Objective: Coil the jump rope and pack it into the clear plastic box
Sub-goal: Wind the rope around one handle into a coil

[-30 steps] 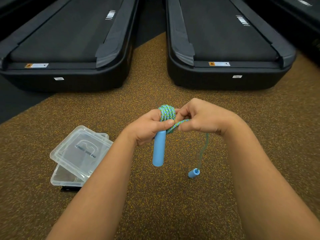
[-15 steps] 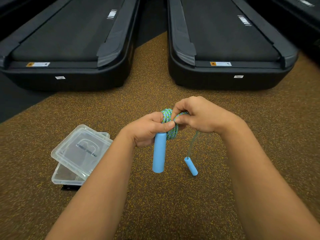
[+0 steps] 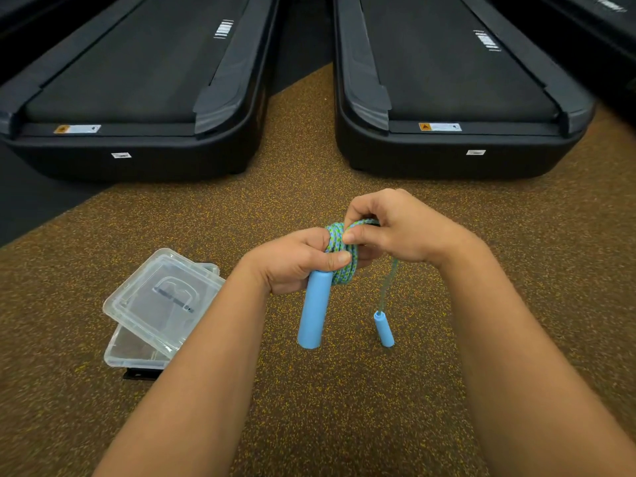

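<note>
Head view. One jump rope [image 3: 341, 251] is shown held above the speckled floor [image 3: 309, 390], in front of two black treadmills [image 3: 447, 98]. The left hand [image 3: 296, 261] is closed around the upper end of one blue handle [image 3: 315, 309], whose long axis hangs nearly vertical and points down toward the floor; the wound turns of blue-green cord are pinned against the handle's top by the left thumb. The right hand [image 3: 395, 232], touching the left hand at the coil, is pinched narrowly on the cord, thumb and forefinger closed on a strand that is being laid over the bundle. From the right hand a short free tail of cord drops to the second handle [image 3: 383, 328], which dangles clear of the floor, just right of the held handle. Two handles are counted, and one coil.

One clear plastic box [image 3: 134, 352] rests on the floor, below and to the left of the held handle, well apart from both hands. One lid [image 3: 161, 297] lies askew across the box's top, leaving only a part of the opening uncovered. The left hand is judged the nearer to the box.

Coiling is judged nearly finished, since little cord remains loose. The coming move is judged to turn on the box lying down-left of the coil, with the lid still needing to be shifted before the bundle can be lowered in.
</note>
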`<state>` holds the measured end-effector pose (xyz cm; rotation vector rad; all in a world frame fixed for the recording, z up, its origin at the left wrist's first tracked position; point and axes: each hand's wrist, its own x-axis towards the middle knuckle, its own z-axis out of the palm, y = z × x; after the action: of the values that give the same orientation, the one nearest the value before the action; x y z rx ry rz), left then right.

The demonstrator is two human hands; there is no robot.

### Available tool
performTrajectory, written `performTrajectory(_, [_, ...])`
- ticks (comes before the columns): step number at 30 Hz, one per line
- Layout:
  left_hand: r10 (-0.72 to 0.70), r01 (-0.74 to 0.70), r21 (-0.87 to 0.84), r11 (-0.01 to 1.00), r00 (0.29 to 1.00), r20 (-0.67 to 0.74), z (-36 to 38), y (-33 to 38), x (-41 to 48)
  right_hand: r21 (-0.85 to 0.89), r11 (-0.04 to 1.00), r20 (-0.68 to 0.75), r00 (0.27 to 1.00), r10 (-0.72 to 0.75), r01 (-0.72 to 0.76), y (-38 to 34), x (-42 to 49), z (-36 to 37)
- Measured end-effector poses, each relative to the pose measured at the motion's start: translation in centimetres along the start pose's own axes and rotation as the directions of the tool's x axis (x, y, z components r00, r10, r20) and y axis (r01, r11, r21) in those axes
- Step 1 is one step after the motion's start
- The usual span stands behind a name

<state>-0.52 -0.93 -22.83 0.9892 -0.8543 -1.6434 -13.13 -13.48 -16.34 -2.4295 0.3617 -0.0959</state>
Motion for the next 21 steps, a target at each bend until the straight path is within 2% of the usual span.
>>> performTrajectory(10, [-0.013,0.013,-0.009,1.000,0.999,0.041,0.3,0.2,0.1,0.037,0.999,-0.074,0.997,-0.036,0.039,0.7,0.3,0.1])
performTrajectory(14, [-0.011,0.009,0.033,0.999,0.998,0.063,0.6,0.3,0.2,0.144,0.988,-0.102,0.994,-0.040,0.055,1.0,0.3,0.4])
performTrajectory(21, [-0.049,0.042,0.082,0.996,0.995,0.085,1.0,0.8,-0.1,0.379,0.922,-0.066,0.996,-0.058,0.079,1.6,0.2,0.9])
